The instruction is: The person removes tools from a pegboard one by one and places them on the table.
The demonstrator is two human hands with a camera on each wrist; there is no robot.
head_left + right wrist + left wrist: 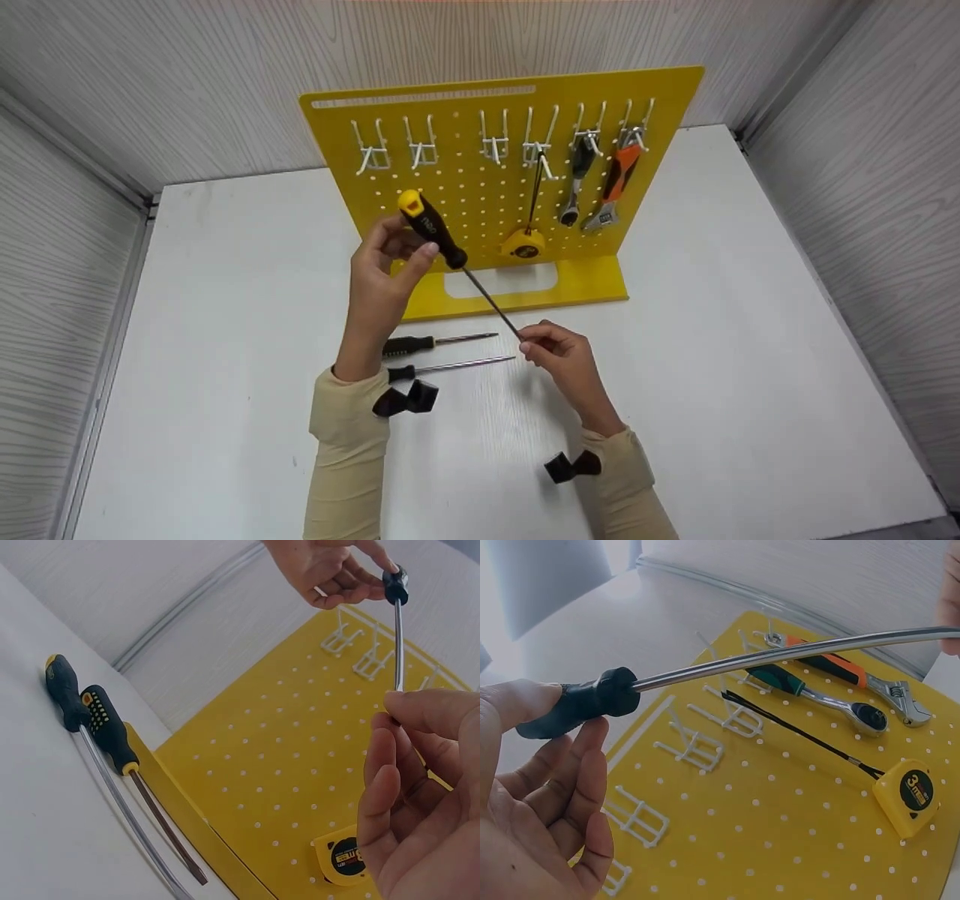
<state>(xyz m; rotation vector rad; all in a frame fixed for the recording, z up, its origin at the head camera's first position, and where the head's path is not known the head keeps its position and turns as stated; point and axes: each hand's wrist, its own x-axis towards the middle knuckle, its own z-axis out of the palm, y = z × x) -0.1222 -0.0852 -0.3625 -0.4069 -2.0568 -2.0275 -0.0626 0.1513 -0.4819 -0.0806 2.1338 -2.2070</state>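
Fingers (551, 330) pinch screwdriver (456, 258): left hand (379, 274), handle (439, 233); right hand (566, 364), tip (518, 334).

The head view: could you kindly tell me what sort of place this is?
Probably a tool workstation, judging by the yellow pegboard hung with tools, the screwdriver being held and the white table.

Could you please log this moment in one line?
left hand: grips screwdriver handle | right hand: pinches screwdriver shaft | table: two screwdrivers | pegboard: tape measure, ratchet, wrench
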